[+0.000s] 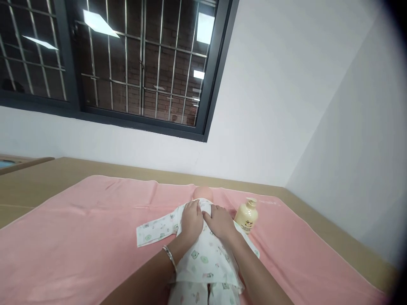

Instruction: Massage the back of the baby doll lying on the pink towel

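Observation:
A baby doll [202, 193] lies stretched out with its bald head pointing away from me. It wears a white printed top [203, 258] and matching trousers [187, 294]. My left hand [191, 220] rests flat on the left upper part of the top, fingers extended. On the right upper part lies my right hand [221, 220], palm down, its thumb near my left hand. One sleeve spreads out to the left, and the other shows partly beyond my right wrist. Which side of the doll faces up I cannot tell.
A cream pump bottle [246, 216] stands just right of the doll. Beneath everything is a pink sheet [79, 237] on a wooden surface [73, 167]. Behind rise a white wall [254, 106] and a dark-framed window [203, 131] with metal bars.

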The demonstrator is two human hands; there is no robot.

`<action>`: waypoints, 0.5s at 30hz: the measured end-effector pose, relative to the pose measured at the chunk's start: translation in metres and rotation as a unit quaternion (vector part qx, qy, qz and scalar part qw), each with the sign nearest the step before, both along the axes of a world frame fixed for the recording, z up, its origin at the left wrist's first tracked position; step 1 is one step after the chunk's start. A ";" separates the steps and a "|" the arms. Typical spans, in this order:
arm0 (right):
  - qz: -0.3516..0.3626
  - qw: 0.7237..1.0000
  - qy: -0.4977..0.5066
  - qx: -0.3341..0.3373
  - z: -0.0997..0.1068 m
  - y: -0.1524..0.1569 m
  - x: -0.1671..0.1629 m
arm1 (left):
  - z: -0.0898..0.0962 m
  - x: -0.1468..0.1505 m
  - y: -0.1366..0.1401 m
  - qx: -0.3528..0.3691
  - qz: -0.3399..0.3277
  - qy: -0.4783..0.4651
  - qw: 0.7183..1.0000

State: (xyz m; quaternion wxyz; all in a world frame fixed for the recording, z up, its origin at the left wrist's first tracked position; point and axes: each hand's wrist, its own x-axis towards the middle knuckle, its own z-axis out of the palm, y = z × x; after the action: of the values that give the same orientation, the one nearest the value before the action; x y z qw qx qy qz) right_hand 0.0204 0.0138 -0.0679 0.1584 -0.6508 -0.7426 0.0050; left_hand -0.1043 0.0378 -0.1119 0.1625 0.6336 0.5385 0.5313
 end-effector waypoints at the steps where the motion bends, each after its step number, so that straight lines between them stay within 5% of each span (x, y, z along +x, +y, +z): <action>1: 0.010 1.000 -0.006 0.003 -0.001 0.001 0.001 | 0.000 0.000 0.000 0.000 -0.002 0.007 1.000; 8: 0.047 0.997 -0.033 0.048 -0.009 0.003 0.004 | -0.002 -0.005 -0.002 0.020 -0.040 0.050 0.998; 15: 0.020 0.995 0.063 0.079 -0.029 0.007 0.011 | -0.010 -0.014 -0.003 0.021 -0.068 0.077 0.995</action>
State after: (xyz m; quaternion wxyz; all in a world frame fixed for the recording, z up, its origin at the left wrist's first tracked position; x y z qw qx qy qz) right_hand 0.0311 0.0204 -0.0973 0.2554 -0.6199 -0.7419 -0.0097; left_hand -0.1182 0.0350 -0.1220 0.1428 0.7108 0.4936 0.4803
